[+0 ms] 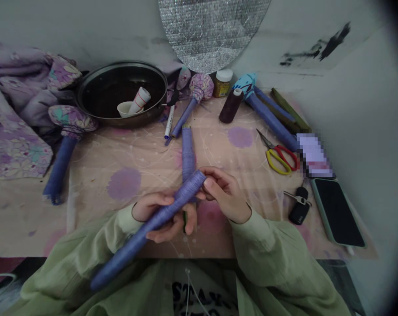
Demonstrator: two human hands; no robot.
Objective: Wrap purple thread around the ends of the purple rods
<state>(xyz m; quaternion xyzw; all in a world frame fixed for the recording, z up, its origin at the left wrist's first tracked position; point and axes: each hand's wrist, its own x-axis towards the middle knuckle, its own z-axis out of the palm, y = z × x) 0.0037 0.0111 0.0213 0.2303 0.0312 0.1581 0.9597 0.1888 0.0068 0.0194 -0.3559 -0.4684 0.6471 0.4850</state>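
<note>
- Two hands are nearest: the left hand [153, 210] curls around the middle of a blue-violet thread-wrapped rod [146, 230], while the right hand [225, 193] grips its upper end between thumb and fingers, so the rod slants across both.
- Just beyond, a second wrapped rod [188, 151] lies on the printed table covering [93, 162], its near end hidden behind the held rod.
- To the right are a car key [299, 206], a smartphone [337, 213], red-and-yellow scissors [280, 158] and a dark thread spool [231, 105].
- Farthest, a dark metal pan [120, 62] holds a white bowl [126, 109] and a rolled white tube [141, 98].
</note>
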